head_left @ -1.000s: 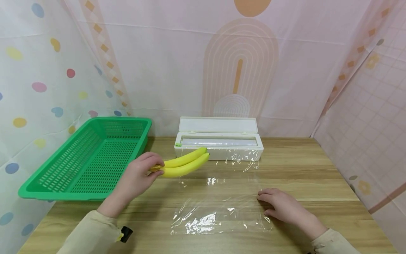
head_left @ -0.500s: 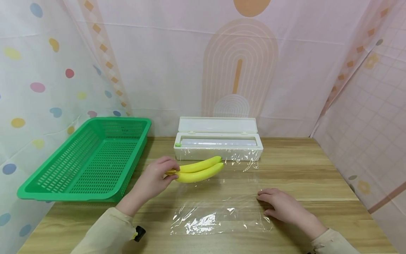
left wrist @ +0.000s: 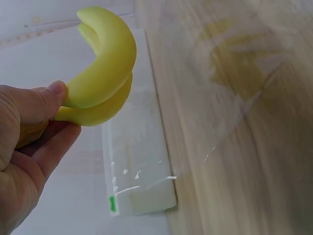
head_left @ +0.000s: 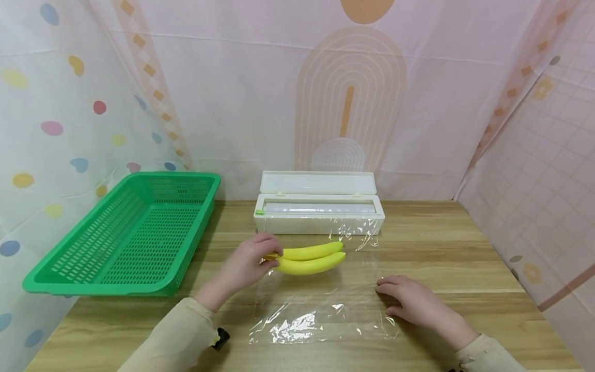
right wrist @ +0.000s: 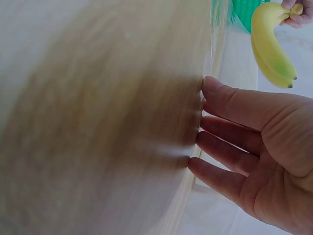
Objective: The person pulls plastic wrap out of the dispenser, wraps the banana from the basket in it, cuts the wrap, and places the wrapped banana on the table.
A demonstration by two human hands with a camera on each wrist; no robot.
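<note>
My left hand (head_left: 248, 263) grips the stem end of a pair of yellow bananas (head_left: 309, 257), held just above the far part of a clear plastic wrap sheet (head_left: 321, 299) spread on the wooden table (head_left: 465, 248). In the left wrist view the thumb and fingers (left wrist: 46, 105) pinch the bananas (left wrist: 100, 68). My right hand (head_left: 409, 302) lies flat on the right edge of the sheet, fingers (right wrist: 230, 132) straight against the table. The bananas (right wrist: 271, 46) also show in the right wrist view.
A white wrap dispenser box (head_left: 318, 206) with its lid up stands behind the sheet, film trailing from it. A green plastic basket (head_left: 125, 237) sits at the left, overhanging the table edge. Patterned curtains close in the back and sides.
My left hand has carried the bananas rightward and nearer, from beside the basket to over the wrap sheet. The right hand has stayed put.
</note>
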